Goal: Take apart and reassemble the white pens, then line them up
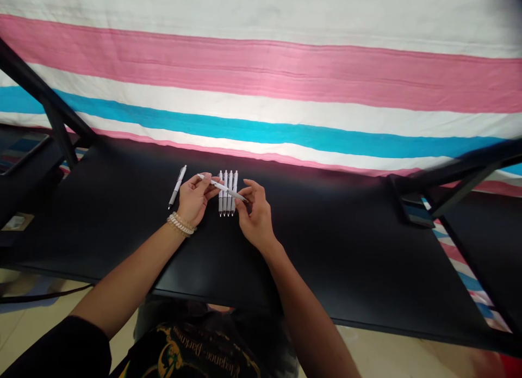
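Between my two hands a white pen with a grey grip slants above the table, its tip end to the right. My left hand, with beaded bracelets at the wrist, pinches the pen's upper end. My right hand has its thumb and forefinger closed at the tip end. Beneath the held pen, several similar pens lie side by side in a row, tips toward me, partly covered by it. Left of my left hand lies one separate pen, tilted, tip toward me.
The black table stretches to both sides. Behind it hangs a striped pink, white and blue cloth. Black metal frame bars slope at the left and right. A phone-like dark object lies near the right bar.
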Tool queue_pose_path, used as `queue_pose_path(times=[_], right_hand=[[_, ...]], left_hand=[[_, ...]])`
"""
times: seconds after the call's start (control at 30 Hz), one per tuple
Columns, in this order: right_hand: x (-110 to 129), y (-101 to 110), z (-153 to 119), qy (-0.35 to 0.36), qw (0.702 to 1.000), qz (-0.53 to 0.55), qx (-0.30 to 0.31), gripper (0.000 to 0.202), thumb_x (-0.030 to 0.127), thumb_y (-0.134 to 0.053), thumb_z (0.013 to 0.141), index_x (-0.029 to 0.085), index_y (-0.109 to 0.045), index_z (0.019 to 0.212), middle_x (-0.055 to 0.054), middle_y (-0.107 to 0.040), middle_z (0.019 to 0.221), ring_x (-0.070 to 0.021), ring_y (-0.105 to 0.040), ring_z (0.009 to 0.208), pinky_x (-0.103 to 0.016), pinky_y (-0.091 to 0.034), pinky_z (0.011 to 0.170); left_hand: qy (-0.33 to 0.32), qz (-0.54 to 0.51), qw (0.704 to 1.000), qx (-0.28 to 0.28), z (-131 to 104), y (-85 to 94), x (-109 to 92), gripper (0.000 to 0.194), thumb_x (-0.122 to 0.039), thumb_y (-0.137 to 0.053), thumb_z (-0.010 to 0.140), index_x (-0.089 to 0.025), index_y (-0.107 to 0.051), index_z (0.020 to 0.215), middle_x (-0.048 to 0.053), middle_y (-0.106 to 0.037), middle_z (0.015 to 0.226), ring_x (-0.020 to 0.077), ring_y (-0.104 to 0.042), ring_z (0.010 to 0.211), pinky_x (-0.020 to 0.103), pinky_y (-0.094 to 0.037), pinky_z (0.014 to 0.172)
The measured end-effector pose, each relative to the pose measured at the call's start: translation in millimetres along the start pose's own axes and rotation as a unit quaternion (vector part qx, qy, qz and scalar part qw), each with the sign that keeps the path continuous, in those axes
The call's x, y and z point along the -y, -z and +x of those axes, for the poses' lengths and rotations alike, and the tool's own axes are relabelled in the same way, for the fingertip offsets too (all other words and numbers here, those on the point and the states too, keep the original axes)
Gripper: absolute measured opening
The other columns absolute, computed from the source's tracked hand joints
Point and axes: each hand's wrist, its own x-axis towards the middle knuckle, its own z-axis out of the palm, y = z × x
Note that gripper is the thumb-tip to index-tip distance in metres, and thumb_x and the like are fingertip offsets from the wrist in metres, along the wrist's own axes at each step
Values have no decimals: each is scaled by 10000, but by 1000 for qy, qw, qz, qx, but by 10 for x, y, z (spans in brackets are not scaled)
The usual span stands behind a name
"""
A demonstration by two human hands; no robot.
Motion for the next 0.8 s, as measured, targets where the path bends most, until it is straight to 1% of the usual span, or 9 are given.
queue_pose_path(times=[0.07,0.13,0.2,0.27,0.33,0.4,0.57,0.7,0.8], right_hand=[[-3,9,7,-14,1000,12,22,372,284,-502,979,217,-419,1335,-21,-644,883,-151,-636,708,-307,-536,690],[-5,16,12,-16,1000,8,12,381,309,-545,961,220,-440,1316,-40,-665,938,-165,-655,769,-311,-541,709],[-3,26,17,-13,1000,6,5,332,321,-563,951,222,-491,1260,-48,-675,953,-173,-665,800,-319,-546,737],[1,37,21,-27,999,10,15,258,323,-523,974,222,-521,1212,-23,-680,853,-155,-656,700,-308,-544,698],[8,46,25,-40,999,13,13,274,333,-541,966,224,-518,1217,-18,-690,836,-151,-652,667,-296,-539,661],[19,49,25,-36,999,16,10,294,337,-570,950,226,-518,1217,-28,-701,872,-158,-665,700,-293,-541,663],[46,45,15,-35,999,11,14,283,338,-571,948,219,-529,1201,-33,-711,878,-152,-671,682,-276,-538,632],[39,50,12,-57,997,27,51,238,345,-483,995,216,-548,1184,-11,-705,793,-133,-659,598,-260,-533,595],[23,61,13,-53,997,30,50,251,347,-528,972,213,-562,1182,-25,-709,836,-143,-677,643,-271,-546,627]], left_hand=[[-5,1,1000,2,6,5,-14,270,-333,-785,796,-140,-637,914,85,-744,915,183,-729,877,323,-591,819],[-10,5,1000,4,4,2,-26,277,-341,-788,791,-143,-638,913,84,-745,916,183,-729,874,322,-590,814],[-15,11,1000,4,-4,-8,-35,287,-351,-792,785,-144,-639,911,83,-745,912,183,-729,858,320,-591,801],[-18,14,1000,5,-12,-20,-42,294,-357,-794,782,-143,-638,909,85,-745,908,181,-729,837,316,-592,781],[-19,14,1000,6,-17,-30,-48,297,-360,-795,780,-142,-636,905,87,-746,910,178,-729,825,312,-589,772],[-20,14,1000,4,-20,-37,-54,302,-363,-798,776,-144,-633,901,87,-746,909,179,-730,826,311,-586,773],[-23,18,1000,5,-23,-44,-72,318,-379,-799,772,-144,-631,905,89,-745,908,184,-732,832,318,-583,783],[-22,19,1000,9,-25,-38,-69,323,-381,-800,770,-144,-633,912,88,-744,911,185,-729,828,318,-585,776],[-21,21,1000,10,-21,-32,-60,321,-382,-792,780,-147,-628,924,85,-738,914,183,-724,826,325,-585,783]])
